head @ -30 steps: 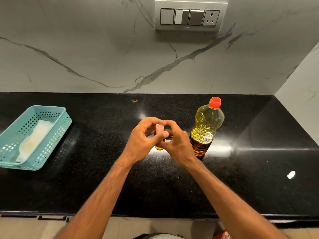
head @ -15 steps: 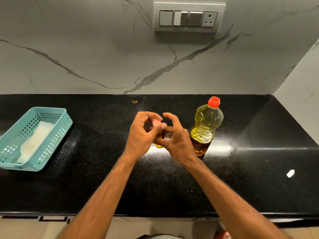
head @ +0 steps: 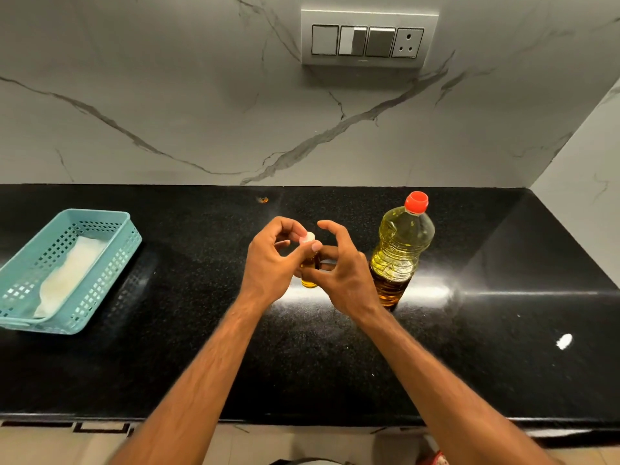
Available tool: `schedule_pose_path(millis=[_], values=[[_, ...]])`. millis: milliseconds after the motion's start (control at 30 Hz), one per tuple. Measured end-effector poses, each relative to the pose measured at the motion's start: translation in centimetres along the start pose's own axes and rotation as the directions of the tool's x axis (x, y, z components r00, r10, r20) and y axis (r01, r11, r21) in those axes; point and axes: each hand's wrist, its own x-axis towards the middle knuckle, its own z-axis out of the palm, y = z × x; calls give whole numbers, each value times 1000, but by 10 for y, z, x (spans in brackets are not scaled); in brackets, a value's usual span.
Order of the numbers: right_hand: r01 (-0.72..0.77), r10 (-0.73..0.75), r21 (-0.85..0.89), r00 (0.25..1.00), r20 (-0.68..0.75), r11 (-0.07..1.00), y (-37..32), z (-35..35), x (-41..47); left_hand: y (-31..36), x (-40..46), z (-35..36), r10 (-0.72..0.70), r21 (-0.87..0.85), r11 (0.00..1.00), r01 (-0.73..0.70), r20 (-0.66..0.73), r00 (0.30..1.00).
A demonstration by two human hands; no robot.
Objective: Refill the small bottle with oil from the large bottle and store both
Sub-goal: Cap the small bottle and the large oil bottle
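Observation:
A small clear bottle (head: 310,275) with yellow oil in it stands on the black counter (head: 201,347) at the middle. My right hand (head: 339,273) grips its body from the right. My left hand (head: 273,260) pinches the bottle's pale pink cap (head: 307,237) between thumb and fingers at the top. Most of the small bottle is hidden by my fingers. The large oil bottle (head: 401,253) with a red cap (head: 416,202) stands upright just to the right, close to my right hand.
A teal perforated basket (head: 100,283) with a white cloth (head: 68,275) in it sits at the left of the counter. A small white scrap (head: 564,341) lies at the right. A marble wall with a switch panel (head: 369,38) stands behind.
My left fingers have shifted round the pink cap, turning at the top of the small bottle. My right hand stays on the bottle's body. The large bottle has not moved.

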Motion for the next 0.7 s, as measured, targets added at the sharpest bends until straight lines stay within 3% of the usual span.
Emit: schedule_pose_path(millis=[200, 367, 533, 700], values=[[11, -11, 6, 1000, -21, 1000, 2, -2, 1, 2, -6, -3, 25, -4, 1000, -25, 107, 994], [28, -29, -7, 999, -21, 1000, -4, 0, 0, 4, -4, 2, 26, 62, 998, -24, -19, 999], [20, -20, 9, 1000, -16, 1000, -3, 1, 0, 3, -2, -7, 14, 38, 999, -14, -11, 1000], [46, -47, -44, 999, -26, 998, -2, 1, -2, 0, -12, -1, 78, 122, 990, -72, -49, 996]])
